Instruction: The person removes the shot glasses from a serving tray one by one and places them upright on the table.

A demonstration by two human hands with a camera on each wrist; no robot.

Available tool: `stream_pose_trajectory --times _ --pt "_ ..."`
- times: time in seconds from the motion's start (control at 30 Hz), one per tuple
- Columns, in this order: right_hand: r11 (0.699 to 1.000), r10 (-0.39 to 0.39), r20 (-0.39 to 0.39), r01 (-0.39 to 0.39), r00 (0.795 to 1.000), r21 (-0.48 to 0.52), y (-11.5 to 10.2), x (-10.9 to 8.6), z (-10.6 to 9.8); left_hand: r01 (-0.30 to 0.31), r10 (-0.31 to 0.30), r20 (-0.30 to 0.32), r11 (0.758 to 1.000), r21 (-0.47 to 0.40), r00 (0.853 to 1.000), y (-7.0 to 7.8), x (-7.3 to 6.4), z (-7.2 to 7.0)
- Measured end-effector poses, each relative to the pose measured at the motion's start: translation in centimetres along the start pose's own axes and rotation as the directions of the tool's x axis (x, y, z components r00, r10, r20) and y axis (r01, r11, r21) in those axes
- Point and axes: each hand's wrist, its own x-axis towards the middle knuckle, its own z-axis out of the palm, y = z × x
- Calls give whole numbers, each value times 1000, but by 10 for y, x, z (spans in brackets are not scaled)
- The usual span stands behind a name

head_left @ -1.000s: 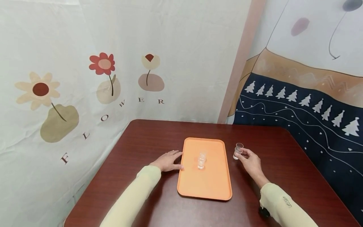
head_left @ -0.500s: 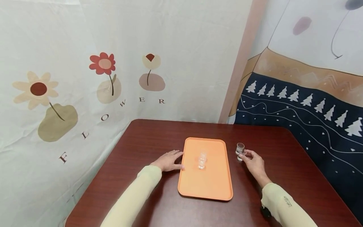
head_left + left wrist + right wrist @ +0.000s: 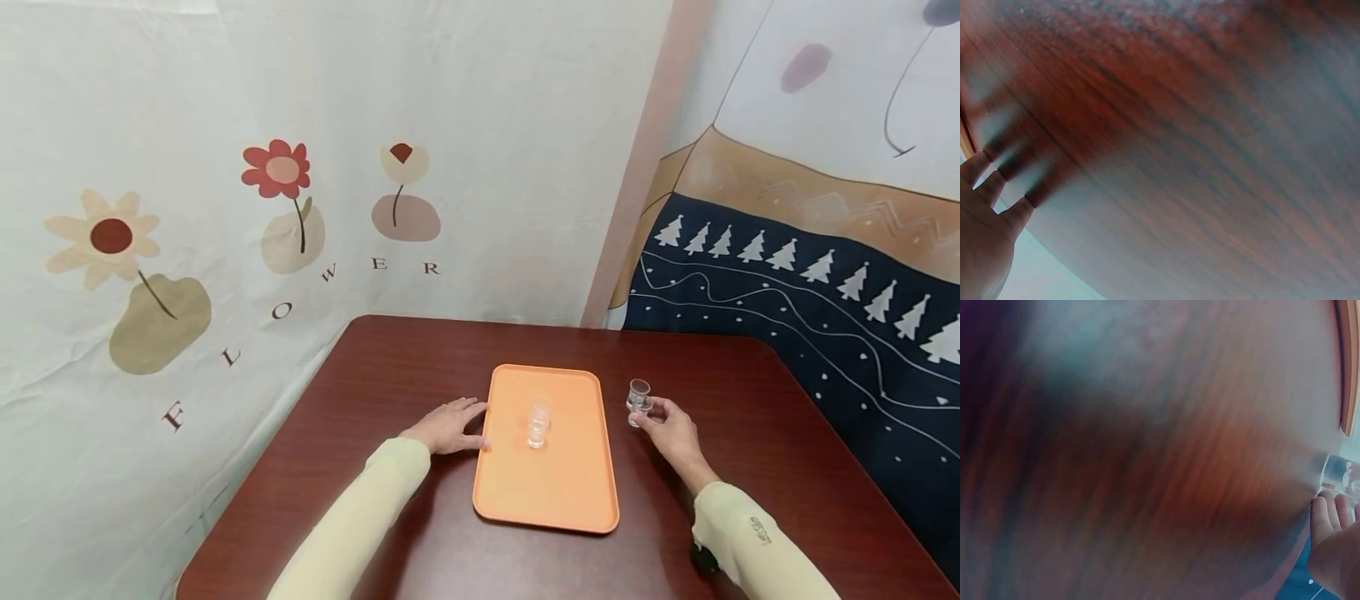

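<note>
My right hand (image 3: 672,437) pinches a small clear shot glass (image 3: 637,416) between thumb and fingers, low at the table right of the tray. Just behind it stands a second clear shot glass (image 3: 638,390), overlapped by the held one in the head view. My left hand (image 3: 448,425) lies at the left rim of the orange tray (image 3: 547,500), fingers and thumb spread and straight against its edge. On the tray stand small clear glasses (image 3: 536,435), one behind the other. The right wrist view catches the right hand (image 3: 1335,540) beside clear glass (image 3: 1337,472) at its right edge.
The dark red-brown table (image 3: 375,367) has rounded far corners. Behind it hangs a pale cloth (image 3: 510,167) printed with flowers. A navy cloth (image 3: 750,292) with white trees hangs at the right.
My right hand has shifted slightly right and toward me with its glass, so the glass behind now shows separately. The left hand stays at the tray's rim.
</note>
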Motion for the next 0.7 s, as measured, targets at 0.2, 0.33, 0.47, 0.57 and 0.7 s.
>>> stream_pose_trajectory --times 0.2,0.33,0.47,0.57,0.7 --pt "998 4 21 -5 1000 64 -4 -1 -4 -6 7 0 1000 10 1000 1 1 0" --pt "993 19 13 -21 1000 117 -8 -2 -7 -5 5 -4 1000 10 1000 0 0 1" --pt "992 5 -43 1 999 126 -14 -1 -12 -4 4 -2 1000 4 1000 1 -1 0" --pt "992 -15 -93 27 996 127 -19 1 -14 -12 12 -5 1000 -6 1000 1 -2 0" --pt "989 -16 -123 34 992 145 -28 3 -16 -10 10 -7 1000 -1 1000 1 -3 0"
